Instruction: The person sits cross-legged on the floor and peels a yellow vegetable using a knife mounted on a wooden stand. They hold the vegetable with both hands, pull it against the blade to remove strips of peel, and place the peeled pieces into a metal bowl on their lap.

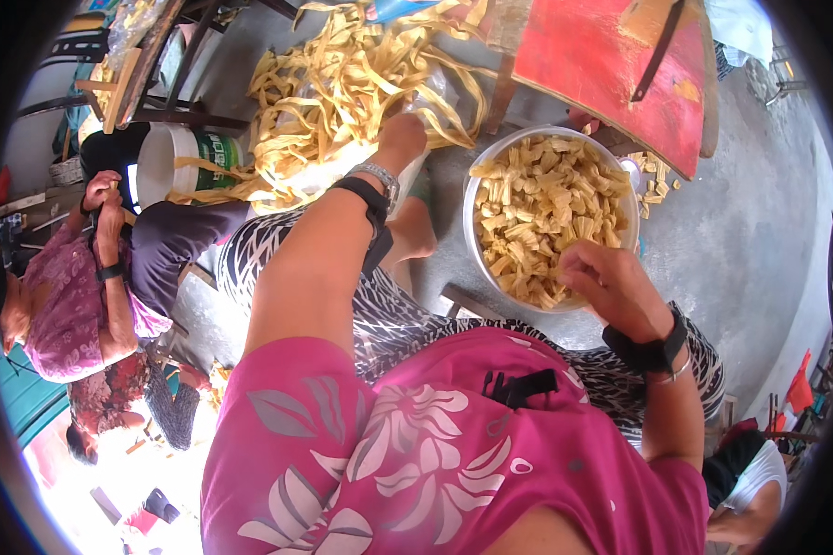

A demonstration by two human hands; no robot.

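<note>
My left hand (401, 141) reaches to the near side of a heap of long yellow-brown dried strips (347, 76), its fingers turned away and largely hidden. A round metal basin (469, 229) at centre right is filled with short folded bundles (541, 201) of similar strip material. Over the basin's near right part is my right hand (614, 288), fingers curled close to the bundles; whether it holds one cannot be told. Both wrists wear black straps.
Beside the heap stands a white bucket (170, 163) with strips over its rim. A red wooden table (614, 76) stands beyond the basin, with loose folded pieces (654, 182) on the floor near it. A seated co-worker (76, 284) is at left; other people are farther off.
</note>
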